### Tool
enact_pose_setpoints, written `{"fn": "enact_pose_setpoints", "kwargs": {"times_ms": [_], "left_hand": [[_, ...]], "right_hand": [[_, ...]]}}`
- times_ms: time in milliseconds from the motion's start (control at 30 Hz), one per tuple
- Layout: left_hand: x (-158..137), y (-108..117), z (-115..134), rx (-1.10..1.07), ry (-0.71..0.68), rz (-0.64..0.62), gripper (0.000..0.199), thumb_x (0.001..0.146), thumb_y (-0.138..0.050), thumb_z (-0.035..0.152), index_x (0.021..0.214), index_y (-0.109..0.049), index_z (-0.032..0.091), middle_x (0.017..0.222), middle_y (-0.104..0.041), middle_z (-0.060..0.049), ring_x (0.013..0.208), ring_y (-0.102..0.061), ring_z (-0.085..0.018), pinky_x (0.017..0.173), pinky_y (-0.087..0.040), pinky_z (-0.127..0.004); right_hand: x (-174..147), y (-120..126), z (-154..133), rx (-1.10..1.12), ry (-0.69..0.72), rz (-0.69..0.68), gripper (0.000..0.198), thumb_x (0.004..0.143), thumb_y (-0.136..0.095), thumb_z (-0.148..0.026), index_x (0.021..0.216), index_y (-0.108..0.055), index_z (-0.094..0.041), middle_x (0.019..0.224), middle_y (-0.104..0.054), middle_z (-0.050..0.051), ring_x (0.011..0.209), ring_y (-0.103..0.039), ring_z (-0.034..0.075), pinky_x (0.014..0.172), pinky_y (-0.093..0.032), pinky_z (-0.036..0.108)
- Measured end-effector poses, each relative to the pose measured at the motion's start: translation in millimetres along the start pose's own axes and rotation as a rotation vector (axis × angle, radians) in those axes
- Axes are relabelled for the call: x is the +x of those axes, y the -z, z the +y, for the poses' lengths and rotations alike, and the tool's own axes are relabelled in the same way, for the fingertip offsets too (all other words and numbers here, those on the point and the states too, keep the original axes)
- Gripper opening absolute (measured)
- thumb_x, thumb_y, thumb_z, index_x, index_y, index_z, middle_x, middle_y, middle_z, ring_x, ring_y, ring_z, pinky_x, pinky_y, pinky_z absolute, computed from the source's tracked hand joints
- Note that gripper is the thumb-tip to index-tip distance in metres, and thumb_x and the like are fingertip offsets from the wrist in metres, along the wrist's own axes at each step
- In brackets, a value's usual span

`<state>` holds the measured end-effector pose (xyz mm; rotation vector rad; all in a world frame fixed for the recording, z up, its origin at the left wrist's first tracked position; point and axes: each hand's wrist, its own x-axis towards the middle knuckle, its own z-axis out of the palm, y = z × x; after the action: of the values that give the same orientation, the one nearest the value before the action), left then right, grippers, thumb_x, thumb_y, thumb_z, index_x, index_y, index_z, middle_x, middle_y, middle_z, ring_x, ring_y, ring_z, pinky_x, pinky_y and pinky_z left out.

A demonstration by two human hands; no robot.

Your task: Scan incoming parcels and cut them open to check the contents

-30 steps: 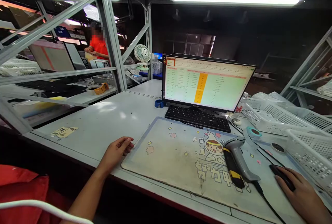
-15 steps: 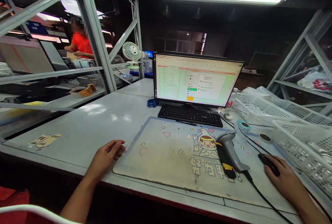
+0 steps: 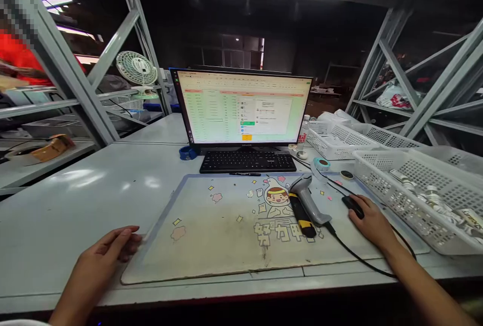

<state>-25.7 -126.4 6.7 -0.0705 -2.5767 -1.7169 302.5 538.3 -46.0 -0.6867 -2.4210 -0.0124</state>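
Over a black computer mouse (image 3: 353,207), my right hand (image 3: 372,223) rests with its fingers wrapped about the body, on the right part of a cartoon-printed desk mat (image 3: 196,245). My left hand (image 3: 100,260) lies at the mat's left edge on the white table, fingers loosely curled and apart, holding nothing. Between the hands, nearer the right one, a grey barcode scanner (image 3: 311,205) lies on the mat beside a yellow-and-black box cutter (image 3: 302,215). Behind the mat stand a black keyboard (image 3: 247,161) and a lit monitor (image 3: 215,109) showing a spreadsheet and a smaller window.
White plastic baskets (image 3: 403,205) with small bottles and packs line the right side. Near them are a teal tape roll (image 3: 321,164) and a dark roll (image 3: 346,175). A blue tape roll (image 3: 187,153) sits left of the keyboard. Metal frames and a fan (image 3: 136,68) stand left.
The view has turned right, so the table contents appear further left and more of the baskets shows. My right hand stays on the mouse; my left hand remains beside the mat.
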Motion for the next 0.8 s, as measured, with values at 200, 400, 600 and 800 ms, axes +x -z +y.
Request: {"fn": "enact_pose_setpoints", "kwargs": {"times_ms": [200,400,600,800], "left_hand": [[0,0,1,0.038,-0.015,0.002,0.048,0.082,-0.063,0.072,0.096,-0.077,0.028,0.088,-0.081,-0.009,0.081,-0.075,-0.034,0.074,-0.065,-0.051],[-10,-13,20,0.085,0.0,0.037,0.046,0.075,-0.065,0.073,0.092,-0.077,0.032,0.084,-0.08,-0.001,0.085,-0.075,-0.036,0.088,-0.064,-0.056],[-76,-73,99,-0.162,-0.353,-0.535,0.05,0.077,-0.073,0.077,0.075,-0.081,0.028,0.1,-0.08,-0.01,0.091,-0.074,-0.034,0.083,-0.063,-0.047],[-155,-94,155,-0.237,-0.609,-0.838,0.066,0.077,-0.051,0.094,0.056,-0.071,0.035,0.096,-0.079,-0.01,0.112,-0.07,-0.039,0.084,-0.062,-0.055]], "right_hand": [[-1,0,-2,-0.058,-0.054,0.024,0.05,0.098,-0.05,-0.04,0.14,-0.064,-0.017,0.14,-0.064,0.016,0.124,-0.063,0.035,0.109,-0.053,0.052],[1,4,-5,-0.044,-0.081,0.092,0.05,0.097,-0.053,-0.038,0.141,-0.062,-0.017,0.135,-0.066,0.018,0.121,-0.064,0.036,0.106,-0.053,0.053],[2,5,-8,-0.004,-0.004,0.09,0.049,0.096,-0.052,-0.04,0.137,-0.063,-0.015,0.132,-0.067,0.019,0.117,-0.064,0.036,0.105,-0.053,0.053],[2,8,-10,0.005,-0.012,0.035,0.049,0.097,-0.05,-0.039,0.138,-0.061,-0.014,0.134,-0.066,0.019,0.12,-0.063,0.036,0.11,-0.051,0.053]]}}
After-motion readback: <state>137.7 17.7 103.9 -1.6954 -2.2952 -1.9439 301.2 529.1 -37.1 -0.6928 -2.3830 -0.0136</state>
